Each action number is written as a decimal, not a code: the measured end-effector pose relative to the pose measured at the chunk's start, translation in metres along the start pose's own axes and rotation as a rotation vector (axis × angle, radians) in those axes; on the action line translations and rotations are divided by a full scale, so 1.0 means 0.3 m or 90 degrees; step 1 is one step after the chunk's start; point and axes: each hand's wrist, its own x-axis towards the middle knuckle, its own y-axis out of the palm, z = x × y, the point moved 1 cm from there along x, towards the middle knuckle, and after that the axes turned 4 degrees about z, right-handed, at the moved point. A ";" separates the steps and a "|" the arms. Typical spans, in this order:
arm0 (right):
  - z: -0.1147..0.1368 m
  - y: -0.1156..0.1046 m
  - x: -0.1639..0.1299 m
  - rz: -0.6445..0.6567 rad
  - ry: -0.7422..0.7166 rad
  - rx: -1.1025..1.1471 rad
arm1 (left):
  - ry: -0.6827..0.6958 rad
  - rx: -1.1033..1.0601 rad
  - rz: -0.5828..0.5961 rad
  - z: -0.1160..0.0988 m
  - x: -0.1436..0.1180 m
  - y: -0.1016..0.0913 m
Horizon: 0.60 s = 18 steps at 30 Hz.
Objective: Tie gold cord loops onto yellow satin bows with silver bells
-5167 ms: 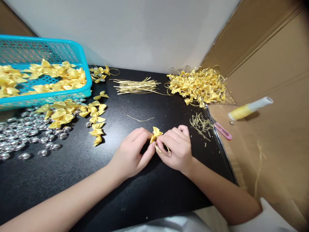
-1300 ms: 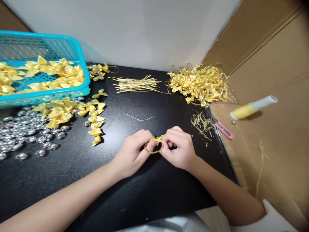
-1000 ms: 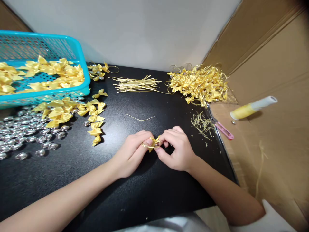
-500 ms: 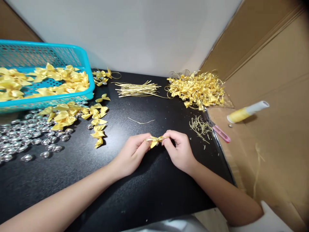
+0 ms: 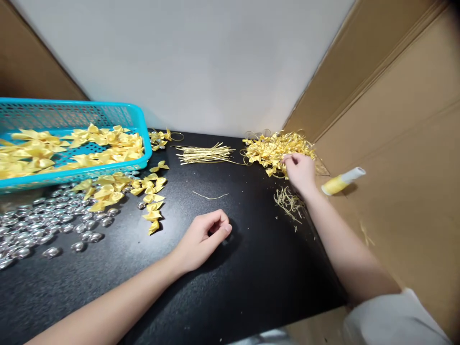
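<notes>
My left hand (image 5: 204,239) hovers over the black table, fingers curled and thumb against the forefinger, with nothing visible in it. My right hand (image 5: 300,172) reaches to the front right edge of a pile of yellow ribbon bows with gold ties (image 5: 271,148). Its thumb and forefinger are pinched together at the pile; whatever is between them cannot be told from the bows behind. A single thin gold tie (image 5: 210,197) lies beyond my left hand. Farther back is a bundle of gold twist ties (image 5: 204,154). Short gold clippings (image 5: 287,203) lie beside my right forearm.
A turquoise basket (image 5: 145,143) holding yellow bows stands at the left. Many silver beads (image 5: 50,251) are spread in front of it, with loose yellow bows (image 5: 153,206) alongside. A white and yellow tube (image 5: 343,181) lies on cardboard at the right.
My hands have parted. The right one moved from the yellow bow held at the middle to the pile; the left stayed near the middle, without the bow. My right forearm covers the pink-handled cutter.
</notes>
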 end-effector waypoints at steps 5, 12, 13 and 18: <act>-0.021 -0.027 0.167 0.033 0.049 -0.082 | 0.016 0.021 -0.007 0.003 -0.003 0.005; 0.092 0.039 0.289 0.068 0.024 -0.150 | 0.045 0.050 -0.017 0.008 -0.001 0.009; 0.109 0.061 0.310 0.080 0.029 -0.162 | 0.046 0.054 -0.018 0.010 -0.001 0.010; 0.149 0.140 0.393 0.060 0.080 -0.240 | 0.058 0.073 -0.022 0.015 -0.006 0.011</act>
